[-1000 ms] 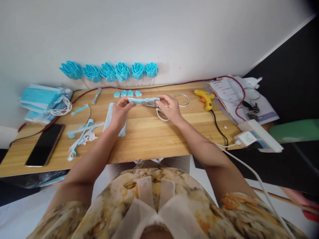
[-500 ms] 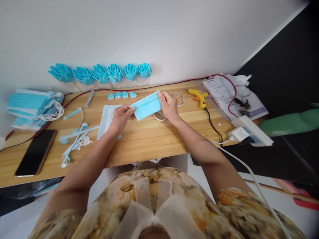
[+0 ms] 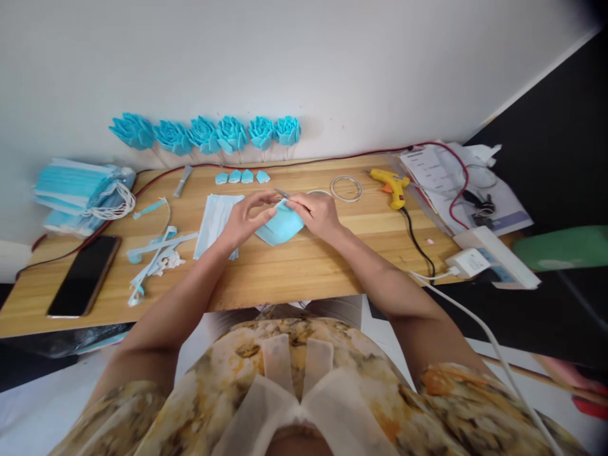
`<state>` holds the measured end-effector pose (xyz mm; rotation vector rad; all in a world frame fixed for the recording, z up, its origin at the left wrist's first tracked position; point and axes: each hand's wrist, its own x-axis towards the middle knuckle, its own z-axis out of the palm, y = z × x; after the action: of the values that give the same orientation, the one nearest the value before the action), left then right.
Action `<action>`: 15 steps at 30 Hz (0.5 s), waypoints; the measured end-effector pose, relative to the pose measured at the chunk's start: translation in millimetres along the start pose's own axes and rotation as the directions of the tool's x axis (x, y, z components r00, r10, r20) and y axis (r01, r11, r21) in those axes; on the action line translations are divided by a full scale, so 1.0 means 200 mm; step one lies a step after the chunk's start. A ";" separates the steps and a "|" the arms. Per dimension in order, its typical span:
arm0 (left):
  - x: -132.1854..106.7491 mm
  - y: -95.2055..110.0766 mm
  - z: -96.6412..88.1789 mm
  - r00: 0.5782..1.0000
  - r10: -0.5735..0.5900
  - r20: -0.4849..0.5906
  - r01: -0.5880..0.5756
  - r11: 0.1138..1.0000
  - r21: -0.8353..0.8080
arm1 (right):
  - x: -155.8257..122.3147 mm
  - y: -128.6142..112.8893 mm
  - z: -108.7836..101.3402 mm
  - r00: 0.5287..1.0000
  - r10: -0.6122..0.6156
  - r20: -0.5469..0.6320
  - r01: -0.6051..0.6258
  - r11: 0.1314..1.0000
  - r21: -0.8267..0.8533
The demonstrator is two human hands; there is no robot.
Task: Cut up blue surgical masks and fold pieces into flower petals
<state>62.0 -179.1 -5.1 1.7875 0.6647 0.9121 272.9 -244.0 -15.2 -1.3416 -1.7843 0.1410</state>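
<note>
A piece of light-blue face mask fabric (image 3: 281, 226) hangs between my hands above the table, curved at its lower edge. My right hand (image 3: 319, 212) pinches it at the upper right. A small grey pointed tip (image 3: 281, 192) sticks out by the right fingers; what it belongs to is hidden. My left hand (image 3: 247, 218) has its thumb and curled fingers at the fabric's upper left. Below and left of that hand lies a flat pale-blue mask sheet (image 3: 213, 218), partly covered by the wrist. Several small folded blue pieces (image 3: 247, 177) form a row behind.
Blue fabric flowers (image 3: 232, 134) on sticks line the wall. Stacked masks (image 3: 71, 187), a phone (image 3: 84, 275) and cut strips (image 3: 159, 253) lie left. Rightward are a wire ring (image 3: 346, 189), a yellow glue gun (image 3: 392, 185), papers (image 3: 503, 196), a power strip (image 3: 496, 256) and a green bottle (image 3: 563, 247).
My hands have come closer together, and the fabric, stretched out flat before, now hangs curved beneath them. A grey tip now shows at the right fingers. The view has shifted slightly.
</note>
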 end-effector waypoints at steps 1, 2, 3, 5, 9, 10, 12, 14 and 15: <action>0.00 0.01 0.01 0.999 0.035 0.024 -0.036 0.998 0.052 | 0.00 0.00 0.01 1.000 -0.026 0.011 0.026 1.000 0.013; -0.01 0.02 0.02 0.997 0.059 0.042 -0.062 0.994 0.085 | -0.01 -0.01 0.01 0.999 -0.044 0.015 0.043 0.999 0.033; -0.01 0.02 0.03 0.996 0.067 0.056 -0.072 0.993 0.098 | -0.01 -0.02 0.01 0.998 -0.052 0.018 0.051 0.997 0.058; -0.02 0.03 0.05 0.998 0.036 0.056 -0.040 0.997 0.061 | -0.01 -0.03 0.01 0.999 -0.031 0.029 0.027 0.991 0.133; -0.03 0.03 0.06 0.988 -0.106 -0.113 0.083 0.978 -0.192 | -0.01 -0.04 0.00 0.995 0.078 0.064 -0.096 0.927 0.364; -0.03 0.02 0.05 0.977 -0.133 -0.166 0.086 0.961 -0.264 | -0.01 -0.04 0.01 0.991 0.095 0.090 -0.123 0.910 0.397; -0.01 0.00 0.04 0.959 -0.167 -0.229 0.072 0.925 -0.374 | -0.01 -0.02 0.03 0.982 0.099 0.160 -0.155 0.907 0.392; 0.00 -0.03 0.04 0.957 -0.188 -0.220 0.073 0.892 -0.446 | -0.01 -0.01 0.06 0.971 0.087 0.223 -0.157 0.936 0.315; 0.00 -0.04 0.04 0.960 -0.194 -0.203 0.078 0.879 -0.470 | -0.01 -0.01 0.07 0.967 0.077 0.243 -0.143 0.953 0.268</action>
<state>68.2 -179.4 -14.1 1.2023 0.6559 1.0987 262.4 -241.2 -24.6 -1.2543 -1.7951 0.6147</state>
